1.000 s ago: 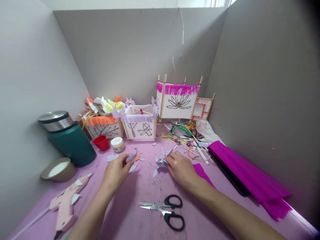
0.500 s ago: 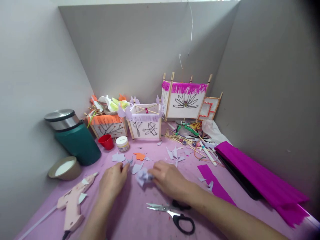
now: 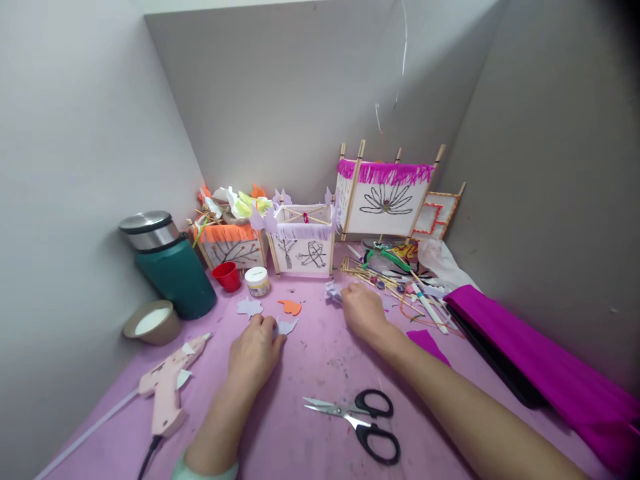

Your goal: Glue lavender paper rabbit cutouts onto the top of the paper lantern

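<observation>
My right hand [image 3: 365,311] is closed on a crumpled bunch of lavender paper scraps [image 3: 332,292], which sticks out past its fingers, low over the table. My left hand [image 3: 256,350] rests on the tabletop with its fingers curled in, at the edge of a pale lavender paper scrap [image 3: 287,326]; its fingertips are partly hidden. Just beyond it lie a lavender paper cut-out [image 3: 249,307] and an orange paper cut-out [image 3: 290,307]. Scissors [image 3: 345,410] with black handles lie slightly open between my forearms.
At left are a pink glue gun [image 3: 167,387], a bowl [image 3: 170,327], a teal bottle [image 3: 175,277], a red cup [image 3: 227,275] and a white-lidded jar [image 3: 258,283]. Paper-and-stick lanterns [image 3: 305,253] stand behind. Sticks and pens [image 3: 395,283] and magenta paper [image 3: 530,353] lie at right.
My right hand has moved away from me and right with the scraps, and the loose scraps there are gathered up. My left hand has shifted right to a paper scrap. The view has turned slightly left.
</observation>
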The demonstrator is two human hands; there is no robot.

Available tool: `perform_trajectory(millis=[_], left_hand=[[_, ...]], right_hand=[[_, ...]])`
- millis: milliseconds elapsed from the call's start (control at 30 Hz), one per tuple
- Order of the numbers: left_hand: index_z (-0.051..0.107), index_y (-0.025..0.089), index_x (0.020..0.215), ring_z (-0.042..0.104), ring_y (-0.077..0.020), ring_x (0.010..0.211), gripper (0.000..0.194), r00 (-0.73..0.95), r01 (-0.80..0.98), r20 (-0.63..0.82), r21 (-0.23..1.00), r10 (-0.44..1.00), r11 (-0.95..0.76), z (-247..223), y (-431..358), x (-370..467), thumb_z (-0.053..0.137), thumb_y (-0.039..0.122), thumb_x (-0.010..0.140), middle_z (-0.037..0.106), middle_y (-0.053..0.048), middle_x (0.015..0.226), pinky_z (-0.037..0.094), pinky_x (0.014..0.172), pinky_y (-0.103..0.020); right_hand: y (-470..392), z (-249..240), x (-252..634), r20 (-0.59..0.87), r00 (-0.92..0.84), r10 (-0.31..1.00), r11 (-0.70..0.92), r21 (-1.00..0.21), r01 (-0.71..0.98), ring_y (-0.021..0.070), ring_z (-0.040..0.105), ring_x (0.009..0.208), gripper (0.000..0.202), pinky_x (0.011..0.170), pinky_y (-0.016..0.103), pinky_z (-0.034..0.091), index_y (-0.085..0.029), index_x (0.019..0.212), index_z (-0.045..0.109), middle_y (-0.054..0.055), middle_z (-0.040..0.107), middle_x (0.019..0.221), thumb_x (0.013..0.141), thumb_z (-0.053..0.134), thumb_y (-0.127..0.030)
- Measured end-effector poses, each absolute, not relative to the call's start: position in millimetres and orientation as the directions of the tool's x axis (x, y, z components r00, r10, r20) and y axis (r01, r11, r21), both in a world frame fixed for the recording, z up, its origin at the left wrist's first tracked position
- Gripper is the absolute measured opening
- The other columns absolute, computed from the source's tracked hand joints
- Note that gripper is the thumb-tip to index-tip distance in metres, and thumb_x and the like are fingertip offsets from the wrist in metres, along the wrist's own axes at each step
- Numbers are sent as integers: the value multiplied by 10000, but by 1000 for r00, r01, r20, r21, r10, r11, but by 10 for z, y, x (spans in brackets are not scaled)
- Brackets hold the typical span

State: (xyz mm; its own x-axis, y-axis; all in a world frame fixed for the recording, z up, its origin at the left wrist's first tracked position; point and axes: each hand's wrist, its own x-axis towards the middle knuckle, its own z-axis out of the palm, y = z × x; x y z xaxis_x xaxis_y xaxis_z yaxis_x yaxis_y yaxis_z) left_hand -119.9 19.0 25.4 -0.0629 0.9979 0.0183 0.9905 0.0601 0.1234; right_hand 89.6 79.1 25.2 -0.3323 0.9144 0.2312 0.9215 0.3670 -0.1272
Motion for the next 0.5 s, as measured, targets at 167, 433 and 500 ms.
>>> perform_trajectory(millis=[167, 433, 500], left_hand=[[571, 200, 1020, 620, -231, 894, 246, -71, 991, 45, 116, 996, 65, 253, 185, -1174, 430, 359, 897, 575, -89, 1072, 427, 633, -305], [559, 198, 983, 617, -235, 889, 223, -48, 996, 49, 73, 998, 45, 229, 199, -1132, 399, 334, 909, 584, -94, 1051, 405, 605, -307], [560, 198, 971, 619, -240, 878, 227, -53, 997, 39, 61, 998, 51, 226, 205, -1121, 378, 320, 913, 589, -96, 1050, 403, 603, -316]], right_hand=[[609, 235, 1124, 188, -515, 836, 545, -177, 820, 155, 585, 804, 91, 698, 227, 395, -211, 874, 683, 23, 641, 854, 876, 608, -262], [371, 176, 1334, 218, -634, 742, 670, -195, 717, 154, 573, 832, 115, 713, 235, 383, -194, 984, 653, 39, 621, 878, 903, 576, -223], [375, 147, 1358, 171, -707, 687, 727, -173, 665, 136, 576, 798, 86, 678, 222, 377, -205, 949, 659, 23, 618, 844, 893, 596, -224]])
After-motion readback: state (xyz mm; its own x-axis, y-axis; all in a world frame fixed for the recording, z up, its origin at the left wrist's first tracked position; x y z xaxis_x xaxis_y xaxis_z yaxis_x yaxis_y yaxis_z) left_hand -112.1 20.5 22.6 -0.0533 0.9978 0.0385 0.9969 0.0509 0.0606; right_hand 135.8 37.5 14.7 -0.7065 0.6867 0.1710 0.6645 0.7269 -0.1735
